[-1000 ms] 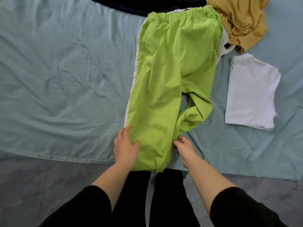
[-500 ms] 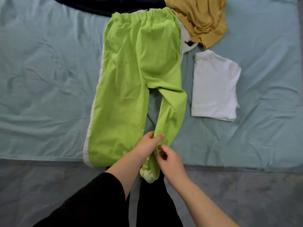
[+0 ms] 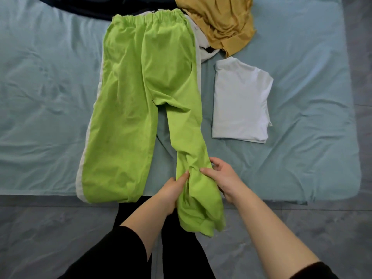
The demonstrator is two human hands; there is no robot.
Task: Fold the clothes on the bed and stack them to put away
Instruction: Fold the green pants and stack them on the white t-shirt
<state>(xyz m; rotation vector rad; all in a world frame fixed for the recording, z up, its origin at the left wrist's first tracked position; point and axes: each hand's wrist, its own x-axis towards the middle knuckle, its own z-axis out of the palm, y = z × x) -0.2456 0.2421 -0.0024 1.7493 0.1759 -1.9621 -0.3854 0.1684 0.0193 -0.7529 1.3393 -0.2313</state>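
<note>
Bright green trousers (image 3: 141, 93) with a white side stripe lie spread on the bed, waistband at the far end. Their left leg lies flat to the bed's near edge. The right leg is bunched and its cuff hangs over that edge. My left hand (image 3: 171, 192) holds this leg's left side, thumb on top. My right hand (image 3: 223, 178) grips its right side, fingers curled round the cloth. A folded white shirt (image 3: 241, 101) lies to the right of the trousers. A crumpled mustard garment (image 3: 221, 23) is heaped at the far end.
The bed has a pale blue sheet (image 3: 50, 87), wrinkled, with bare room on the left and far right. A dark navy garment (image 3: 104, 7) lies at the far edge. A white garment (image 3: 203, 49) peeks from under the trousers' waist. Grey floor (image 3: 40, 228) runs along the near side.
The trousers' right leg, crumpled and folded back a second ago, has been pulled straight toward me. Both hands moved from the left leg's hem onto the right leg and now hold it.
</note>
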